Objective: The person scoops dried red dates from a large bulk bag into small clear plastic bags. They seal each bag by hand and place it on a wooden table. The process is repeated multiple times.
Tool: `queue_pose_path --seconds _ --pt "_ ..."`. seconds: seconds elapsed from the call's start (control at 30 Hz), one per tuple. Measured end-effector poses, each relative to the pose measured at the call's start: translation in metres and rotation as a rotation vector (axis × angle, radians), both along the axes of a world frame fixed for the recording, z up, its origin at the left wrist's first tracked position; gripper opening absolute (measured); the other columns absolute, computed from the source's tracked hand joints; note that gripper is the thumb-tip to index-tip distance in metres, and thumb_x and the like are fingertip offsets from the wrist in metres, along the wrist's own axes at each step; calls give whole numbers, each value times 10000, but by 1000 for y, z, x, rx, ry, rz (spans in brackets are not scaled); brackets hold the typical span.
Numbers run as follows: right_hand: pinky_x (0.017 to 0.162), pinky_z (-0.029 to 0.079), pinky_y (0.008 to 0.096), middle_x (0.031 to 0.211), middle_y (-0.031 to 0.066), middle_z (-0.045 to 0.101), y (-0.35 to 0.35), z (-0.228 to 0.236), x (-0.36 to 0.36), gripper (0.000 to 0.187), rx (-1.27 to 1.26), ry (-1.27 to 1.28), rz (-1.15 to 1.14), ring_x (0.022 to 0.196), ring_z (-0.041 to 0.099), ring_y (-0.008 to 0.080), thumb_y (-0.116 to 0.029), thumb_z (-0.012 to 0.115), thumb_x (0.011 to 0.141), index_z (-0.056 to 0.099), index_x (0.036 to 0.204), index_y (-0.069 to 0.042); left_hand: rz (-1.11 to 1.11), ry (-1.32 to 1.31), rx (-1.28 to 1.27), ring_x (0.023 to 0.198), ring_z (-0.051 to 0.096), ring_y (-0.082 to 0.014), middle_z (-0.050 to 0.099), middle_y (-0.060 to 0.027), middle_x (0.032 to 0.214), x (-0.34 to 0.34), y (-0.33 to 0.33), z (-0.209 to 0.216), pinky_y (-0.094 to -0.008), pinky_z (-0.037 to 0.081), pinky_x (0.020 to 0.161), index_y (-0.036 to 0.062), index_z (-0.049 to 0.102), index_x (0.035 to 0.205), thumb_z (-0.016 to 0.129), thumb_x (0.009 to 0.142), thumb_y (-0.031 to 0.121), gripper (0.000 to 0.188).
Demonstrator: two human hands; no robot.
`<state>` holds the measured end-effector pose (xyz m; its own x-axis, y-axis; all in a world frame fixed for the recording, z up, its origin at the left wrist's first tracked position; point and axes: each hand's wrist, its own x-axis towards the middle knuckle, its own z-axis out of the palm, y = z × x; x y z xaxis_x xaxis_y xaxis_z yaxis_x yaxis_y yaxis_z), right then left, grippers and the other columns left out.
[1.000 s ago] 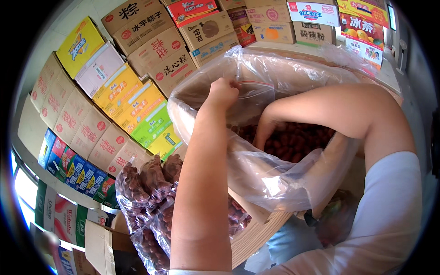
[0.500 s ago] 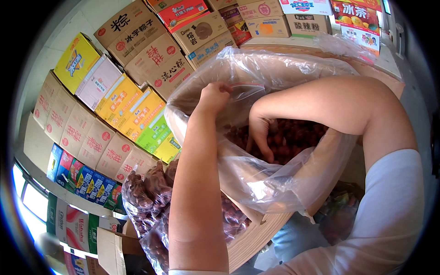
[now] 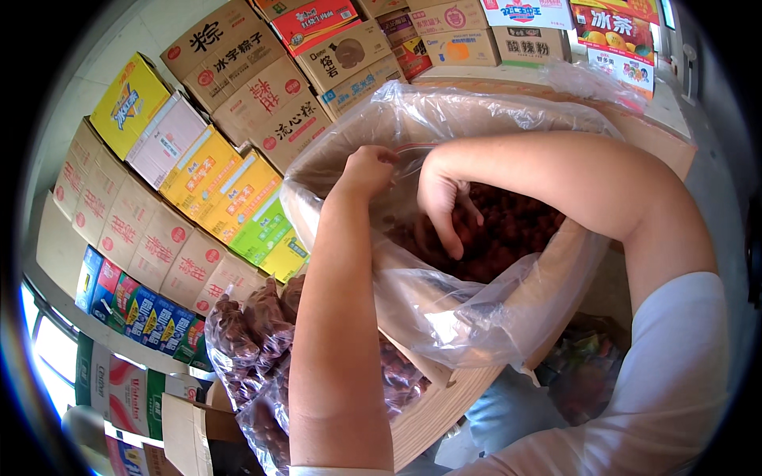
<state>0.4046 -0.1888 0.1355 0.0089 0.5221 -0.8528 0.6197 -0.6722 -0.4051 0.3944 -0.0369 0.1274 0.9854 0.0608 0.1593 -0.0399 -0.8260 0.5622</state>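
Observation:
My left hand (image 3: 371, 169) is closed on the edge of a clear zip bag (image 3: 407, 165) with a red line along its top. The bag hangs inside a large cardboard box (image 3: 508, 313) lined with a clear plastic sheet (image 3: 444, 305). Dark red fruits, which look like dried dates (image 3: 512, 230), lie loose in the box. Over them my right hand (image 3: 446, 208) points down beside the zip bag, its fingers curled around some of the dates. Part of its grip is hidden by the hand itself. The bag's lower part is hard to make out.
Clear bags packed with dark red fruit (image 3: 250, 333) lie left of the box, beside a wooden table edge (image 3: 444, 412). Stacked cartons (image 3: 198, 174) line the left and back. An open carton (image 3: 186, 432) stands at lower left. Crumpled clear plastic (image 3: 591, 83) lies behind the box.
My right hand has moved slightly up and left, nearer the zip bag, and its fingers have turned. My left hand keeps its hold on the bag.

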Motion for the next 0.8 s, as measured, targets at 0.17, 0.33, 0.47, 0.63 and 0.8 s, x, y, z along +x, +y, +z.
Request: queue_pose_path --seconds 0.17,0.33,0.47,0.63,0.8 --pt "625 555 351 1015 23 638 -12 27 13 489 167 -5 -55 843 632 151 -170 829 730 581 1147 -107 -11 -13 42 815 684 -203 709 -138 978 7 8 -5 -324 551 733 30 708 1078 577 805 39 303" --pt "509 521 304 961 55 614 -35 59 23 419 397 116 -94 772 642 159 -134 809 740 585 1085 -59 37 32 92 874 709 -259 711 -167 1010 11 9 -4 -366 547 828 78 726 1071 565 806 68 310" --pt "493 497 294 912 64 599 -53 74 34 388 633 134 -181 736 646 178 -103 778 719 582 1049 -41 -12 110 125 988 682 -266 703 -152 1055 17 13 -7 -362 519 896 95 714 1099 599 797 99 323" --pt "526 486 292 866 51 596 -57 74 35 342 959 154 -367 678 617 182 -162 742 728 589 1016 -57 -170 56 70 904 664 -211 679 -126 1041 5 2 -2 -329 533 770 18 640 1175 614 752 76 428" --pt "620 516 319 968 58 585 -41 67 31 322 1014 -3 -630 871 581 165 -267 770 768 602 995 -113 -218 88 2 843 650 -170 654 -115 1039 -3 -3 3 -306 536 703 -16 585 1224 639 712 49 518"
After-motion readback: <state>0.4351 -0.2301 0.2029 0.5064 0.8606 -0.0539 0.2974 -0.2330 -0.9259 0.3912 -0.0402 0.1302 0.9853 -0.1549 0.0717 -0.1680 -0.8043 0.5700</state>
